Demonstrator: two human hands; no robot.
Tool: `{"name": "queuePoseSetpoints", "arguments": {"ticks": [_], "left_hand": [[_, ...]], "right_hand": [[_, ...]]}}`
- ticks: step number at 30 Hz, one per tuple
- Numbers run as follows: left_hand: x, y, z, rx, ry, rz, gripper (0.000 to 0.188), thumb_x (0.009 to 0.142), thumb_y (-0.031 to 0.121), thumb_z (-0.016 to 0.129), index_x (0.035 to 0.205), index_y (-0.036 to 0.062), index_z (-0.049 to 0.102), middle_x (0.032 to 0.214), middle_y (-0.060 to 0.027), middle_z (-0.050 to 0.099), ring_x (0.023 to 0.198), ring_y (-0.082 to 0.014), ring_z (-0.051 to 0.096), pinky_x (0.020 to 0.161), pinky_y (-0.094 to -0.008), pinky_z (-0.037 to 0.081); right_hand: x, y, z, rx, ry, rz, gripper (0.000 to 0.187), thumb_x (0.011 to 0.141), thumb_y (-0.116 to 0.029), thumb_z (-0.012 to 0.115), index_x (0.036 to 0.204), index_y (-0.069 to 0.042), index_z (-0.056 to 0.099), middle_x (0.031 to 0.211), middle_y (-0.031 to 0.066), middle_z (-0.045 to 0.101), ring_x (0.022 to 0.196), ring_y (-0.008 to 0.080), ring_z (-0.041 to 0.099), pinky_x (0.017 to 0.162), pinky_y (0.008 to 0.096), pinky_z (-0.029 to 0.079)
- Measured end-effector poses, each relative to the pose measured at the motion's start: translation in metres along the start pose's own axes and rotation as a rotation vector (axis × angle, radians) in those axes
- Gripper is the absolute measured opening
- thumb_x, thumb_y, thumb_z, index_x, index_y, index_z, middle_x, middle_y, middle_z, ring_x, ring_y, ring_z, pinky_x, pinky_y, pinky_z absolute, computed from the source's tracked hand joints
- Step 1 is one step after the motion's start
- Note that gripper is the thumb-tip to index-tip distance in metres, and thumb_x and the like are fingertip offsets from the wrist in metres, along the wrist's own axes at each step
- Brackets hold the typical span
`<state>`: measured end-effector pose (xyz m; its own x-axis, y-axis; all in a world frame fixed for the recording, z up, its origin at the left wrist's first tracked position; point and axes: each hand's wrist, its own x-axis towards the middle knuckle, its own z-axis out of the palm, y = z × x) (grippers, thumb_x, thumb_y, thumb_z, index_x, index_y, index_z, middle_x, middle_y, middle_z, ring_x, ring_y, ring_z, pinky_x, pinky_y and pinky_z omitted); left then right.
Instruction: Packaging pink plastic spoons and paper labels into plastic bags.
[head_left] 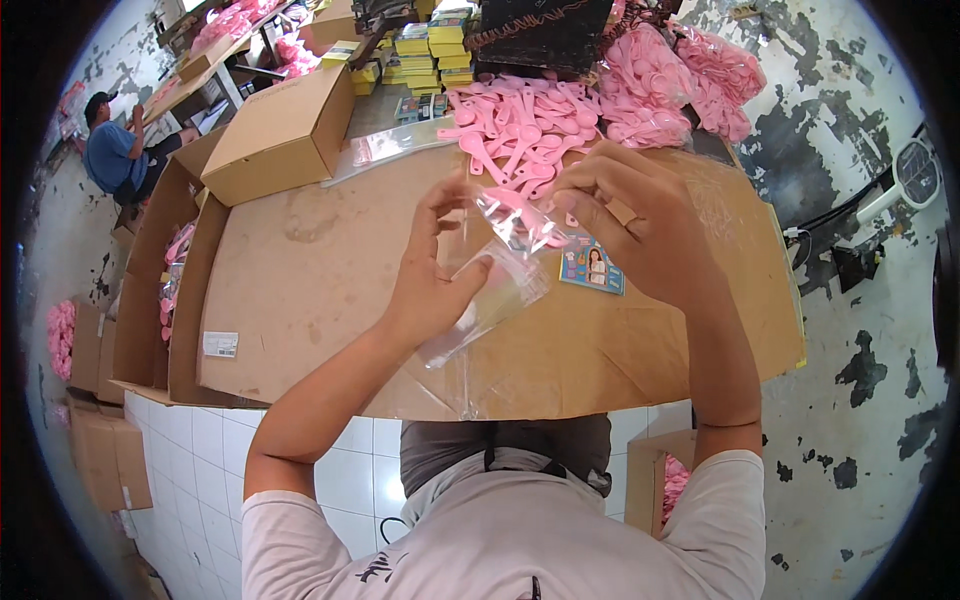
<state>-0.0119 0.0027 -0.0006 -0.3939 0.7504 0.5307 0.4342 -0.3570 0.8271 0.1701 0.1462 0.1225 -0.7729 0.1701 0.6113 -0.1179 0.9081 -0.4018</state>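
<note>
A clear plastic bag (513,222) with a pink spoon inside is held up between my hands over the cardboard-covered table. My left hand (432,285) curls its fingers at the bag's left edge, its thumb lying over loose clear bags (480,315). At the upper right edge my right hand (640,225) pinches the bag, fingertips closed; the exact grip is partly hidden. Just below the right hand lies a small printed card (592,268), blue with pictures. Beyond both hands spreads a heap of pink measuring spoons (530,125).
A closed cardboard box (285,130) stands at the back left, near flat clear bags (400,145). Stacks of yellow-edged cards (430,50) sit at the far edge. Bagged pink spoons (650,85) fill the back right. A person (118,150) sits far left.
</note>
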Motion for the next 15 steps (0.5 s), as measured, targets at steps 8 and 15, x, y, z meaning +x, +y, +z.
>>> {"name": "queuePoseSetpoints", "arguments": {"ticks": [8, 15], "left_hand": [[-0.004, 0.022, 0.003, 0.26, -0.042, 0.141, 0.074, 0.086, 0.016, 0.078, 0.15, 0.0082, 0.043, 0.159, -0.017, 0.033, 0.148, -0.0287, 0.032, 0.121, -0.049, 0.027], [-0.006, 0.025, 0.001, -0.394, -0.285, -0.296, 0.036, 0.098, 0.009, 0.067, 0.133, 0.0033, 0.059, 0.124, -0.0089, 0.068, 0.122, -0.0156, 0.061, 0.107, -0.0335, 0.046]], "right_hand": [[-0.002, 0.0, 0.015, 0.026, -0.031, -0.039, 0.011, 0.091, -0.006, 0.068, 0.101, -0.002, 0.069, 0.087, 0.0111, 0.062, 0.072, 0.0272, 0.06, 0.066, 0.0364, 0.049], [-0.009, 0.003, 0.027, 0.087, -0.06, -0.092, 0.013, 0.091, -0.003, 0.067, 0.103, -0.002, 0.068, 0.089, 0.0118, 0.062, 0.074, 0.0278, 0.063, 0.065, 0.0369, 0.049]]}}
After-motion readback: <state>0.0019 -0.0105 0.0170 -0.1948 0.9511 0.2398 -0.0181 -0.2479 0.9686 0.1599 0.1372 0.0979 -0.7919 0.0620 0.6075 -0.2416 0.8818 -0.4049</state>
